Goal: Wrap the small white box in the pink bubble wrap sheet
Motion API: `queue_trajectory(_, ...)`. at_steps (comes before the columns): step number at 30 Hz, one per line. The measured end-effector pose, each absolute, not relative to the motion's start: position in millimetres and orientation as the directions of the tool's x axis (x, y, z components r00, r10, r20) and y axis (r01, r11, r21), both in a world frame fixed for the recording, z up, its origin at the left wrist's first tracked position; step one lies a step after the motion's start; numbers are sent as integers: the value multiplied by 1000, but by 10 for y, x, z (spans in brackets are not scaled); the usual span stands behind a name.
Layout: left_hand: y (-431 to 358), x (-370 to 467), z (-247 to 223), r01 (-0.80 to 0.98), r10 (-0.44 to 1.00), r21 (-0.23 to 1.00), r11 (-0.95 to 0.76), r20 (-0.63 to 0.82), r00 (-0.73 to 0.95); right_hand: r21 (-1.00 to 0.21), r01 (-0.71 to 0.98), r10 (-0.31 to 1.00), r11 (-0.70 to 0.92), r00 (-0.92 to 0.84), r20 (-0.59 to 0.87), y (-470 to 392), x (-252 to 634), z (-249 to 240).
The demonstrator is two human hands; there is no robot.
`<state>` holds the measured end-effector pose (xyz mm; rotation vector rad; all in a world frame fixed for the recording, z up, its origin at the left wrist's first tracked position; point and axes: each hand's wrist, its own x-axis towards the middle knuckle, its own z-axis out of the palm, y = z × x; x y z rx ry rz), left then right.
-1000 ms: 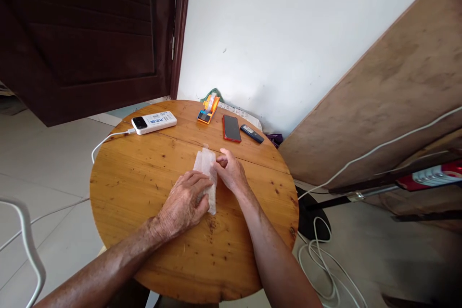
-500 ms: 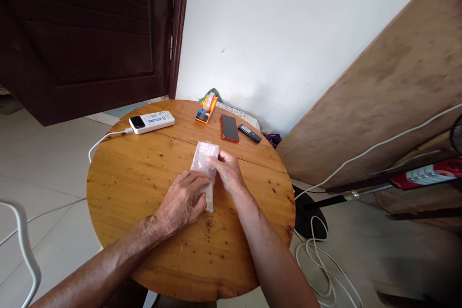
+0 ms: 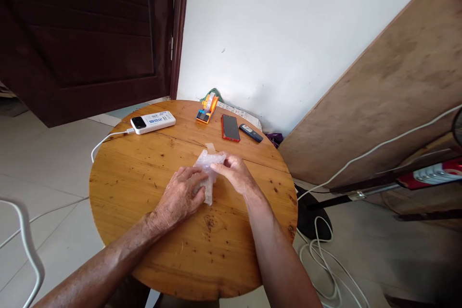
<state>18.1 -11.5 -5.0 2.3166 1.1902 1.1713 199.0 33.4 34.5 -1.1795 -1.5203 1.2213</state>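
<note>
Near the middle of the round wooden table (image 3: 144, 231) lies a small piece of bubble wrap (image 3: 206, 169), crumpled and whitish. The left hand (image 3: 178, 197) rests on its near left part, fingers curled down over it, while the right hand (image 3: 234, 173) pinches its far right edge between thumb and fingertips (the wrap is bunched up between the two). Along the far side of the table sit a white power bank (image 3: 153, 121) with its cable, an orange tape dispenser (image 3: 207, 108), a red phone (image 3: 230, 127) and a small dark remote (image 3: 251, 133).
</note>
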Motion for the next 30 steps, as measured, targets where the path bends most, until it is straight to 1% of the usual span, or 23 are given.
queue_trajectory(2,-125,175,-39,587,794,556,-588,533,291,-950,279,954,144,-293,58,264,2024,451)
queue_trajectory(5,-135,168,-21,634,841,581,-510,493,225,-899,377,918,222,-393,62,169,2032,575)
queue_trajectory(9,-139,177,-25,632,911,679,-374,397,113,-826,474,907,304,-410,99,78,1997,674)
queue_trajectory(12,-136,195,-40,593,923,729,-343,377,72,-793,508,902,338,-414,119,42,1970,722)
queue_trajectory(16,-124,204,-57,531,913,751,-393,385,131,-771,539,906,340,-407,115,3,1931,766)
queue_trajectory(20,-106,189,-81,442,897,781,-441,391,205,-684,613,894,395,-429,132,-135,1875,763)
queue_trajectory(22,-98,181,-87,411,899,800,-437,379,220,-657,618,886,431,-427,180,-249,1861,711)
queue_trajectory(25,-88,166,-76,401,901,809,-430,361,238,-630,609,874,481,-386,294,-425,1871,575)
queue_trajectory(27,-88,146,-49,394,895,806,-441,363,258,-581,620,850,527,-379,366,-521,1883,474)
queue_trajectory(30,-108,81,10,369,890,819,-440,343,299,-488,658,817,573,-414,401,-608,1883,343)
